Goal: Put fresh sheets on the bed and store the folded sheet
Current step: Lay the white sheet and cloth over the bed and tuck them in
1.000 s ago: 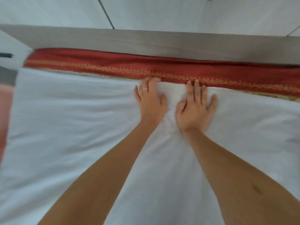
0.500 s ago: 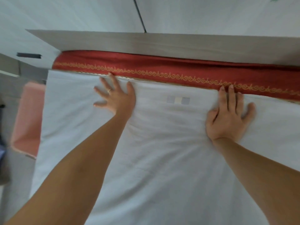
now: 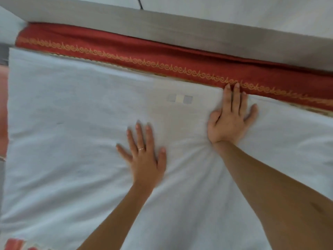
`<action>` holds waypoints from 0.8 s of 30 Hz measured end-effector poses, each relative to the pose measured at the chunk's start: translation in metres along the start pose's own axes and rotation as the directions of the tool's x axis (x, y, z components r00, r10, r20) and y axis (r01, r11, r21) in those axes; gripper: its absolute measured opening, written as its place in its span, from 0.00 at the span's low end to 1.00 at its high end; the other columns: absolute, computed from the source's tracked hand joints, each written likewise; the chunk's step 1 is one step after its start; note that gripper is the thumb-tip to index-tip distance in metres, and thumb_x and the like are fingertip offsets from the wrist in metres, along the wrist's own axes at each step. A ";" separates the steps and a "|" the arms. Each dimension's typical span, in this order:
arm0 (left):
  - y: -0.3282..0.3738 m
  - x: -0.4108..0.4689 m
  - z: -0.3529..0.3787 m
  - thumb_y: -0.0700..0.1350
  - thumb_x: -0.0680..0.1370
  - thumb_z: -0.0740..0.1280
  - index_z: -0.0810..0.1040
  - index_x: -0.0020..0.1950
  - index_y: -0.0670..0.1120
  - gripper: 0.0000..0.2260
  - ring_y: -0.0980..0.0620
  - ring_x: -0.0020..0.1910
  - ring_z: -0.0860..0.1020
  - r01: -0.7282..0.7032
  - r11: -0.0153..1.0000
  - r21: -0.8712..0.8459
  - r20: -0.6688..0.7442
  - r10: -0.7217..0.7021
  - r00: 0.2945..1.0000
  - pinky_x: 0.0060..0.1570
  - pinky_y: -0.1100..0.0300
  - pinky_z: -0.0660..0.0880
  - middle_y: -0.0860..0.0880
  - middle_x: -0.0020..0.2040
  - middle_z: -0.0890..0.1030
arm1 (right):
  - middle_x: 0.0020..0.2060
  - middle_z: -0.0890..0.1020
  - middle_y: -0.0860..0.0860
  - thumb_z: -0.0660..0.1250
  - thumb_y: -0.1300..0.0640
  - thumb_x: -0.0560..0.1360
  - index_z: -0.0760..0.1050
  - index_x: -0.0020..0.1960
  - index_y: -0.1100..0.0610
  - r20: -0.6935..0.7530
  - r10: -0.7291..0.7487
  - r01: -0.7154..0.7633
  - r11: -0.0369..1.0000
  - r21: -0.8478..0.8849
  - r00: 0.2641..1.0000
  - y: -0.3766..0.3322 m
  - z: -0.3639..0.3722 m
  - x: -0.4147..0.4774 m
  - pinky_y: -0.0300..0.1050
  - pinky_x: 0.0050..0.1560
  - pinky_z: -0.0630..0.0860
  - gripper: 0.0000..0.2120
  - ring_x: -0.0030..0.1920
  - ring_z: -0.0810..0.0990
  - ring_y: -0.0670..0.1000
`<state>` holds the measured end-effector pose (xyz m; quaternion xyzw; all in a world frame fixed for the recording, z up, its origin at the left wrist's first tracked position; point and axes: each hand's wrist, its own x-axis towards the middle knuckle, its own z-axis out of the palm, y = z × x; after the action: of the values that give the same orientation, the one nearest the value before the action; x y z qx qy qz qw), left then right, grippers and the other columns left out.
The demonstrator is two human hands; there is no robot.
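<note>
Along the bed's left edge a pink cloth [image 3: 2,112] shows past the white sheet [image 3: 72,141], which lies flat over the mattress right out to that side. Its top hem runs just under the red gold-trimmed band [image 3: 126,49] below the grey headboard [image 3: 180,24].

The left hand [image 3: 144,156] was spread near the hem out towards the bed's left side half a second ago. It has now come back to the middle and lower down, well off the hem. It lies palm down with fingers straight and fanned, gripping nothing.

The right hand [image 3: 231,121] has kept its place at the hem, flat and open, its fingertips touching the red band. Creases fan out from its wrist.

To me this reads as one smoothing sweep finished, with the head end close to neat.

The hem lies parallel to the headboard, so the sheet's length seems to run from the headboard towards the person, though the foot end is out of sight. No folded sheet is in view, so storing it looks yet to come
</note>
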<state>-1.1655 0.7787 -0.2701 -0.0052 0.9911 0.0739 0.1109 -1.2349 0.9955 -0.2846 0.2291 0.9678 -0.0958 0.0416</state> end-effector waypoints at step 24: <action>-0.013 -0.044 -0.008 0.46 0.78 0.55 0.66 0.71 0.58 0.22 0.52 0.77 0.50 0.379 0.910 -0.167 -0.114 -0.400 0.910 0.67 0.33 0.39 0.56 0.76 0.58 | 0.75 0.61 0.47 0.54 0.46 0.75 0.60 0.74 0.45 0.381 -0.734 0.785 0.619 0.035 0.562 0.086 -0.004 -0.289 0.72 0.67 0.48 0.27 0.73 0.61 0.56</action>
<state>-1.1239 0.7646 -0.2543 -0.2163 0.9677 0.1195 0.0503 -0.9387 0.9459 -0.2587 -0.2357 0.9504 -0.0772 0.1875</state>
